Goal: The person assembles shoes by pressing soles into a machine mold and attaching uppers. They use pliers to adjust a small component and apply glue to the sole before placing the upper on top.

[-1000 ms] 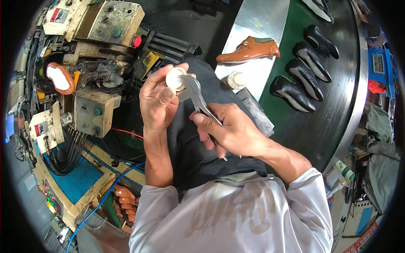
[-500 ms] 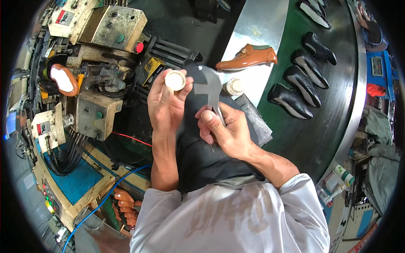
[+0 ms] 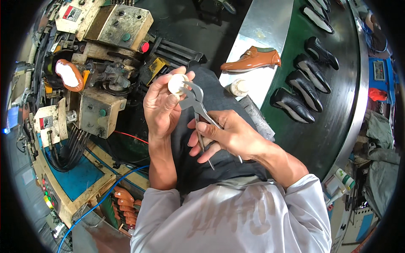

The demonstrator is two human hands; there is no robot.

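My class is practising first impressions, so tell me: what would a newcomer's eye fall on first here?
Probably the pincers in the right hand, mid-picture, with their tips at the round white piece the left hand holds. Next, the glossy brown shoe on the bright metal surface, above and right of the hands; then the line of black shoes farther right.

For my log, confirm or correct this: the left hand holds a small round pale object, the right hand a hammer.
Not a hammer: the head view shows metal pincers in the right hand. The left hand does hold the round pale object.
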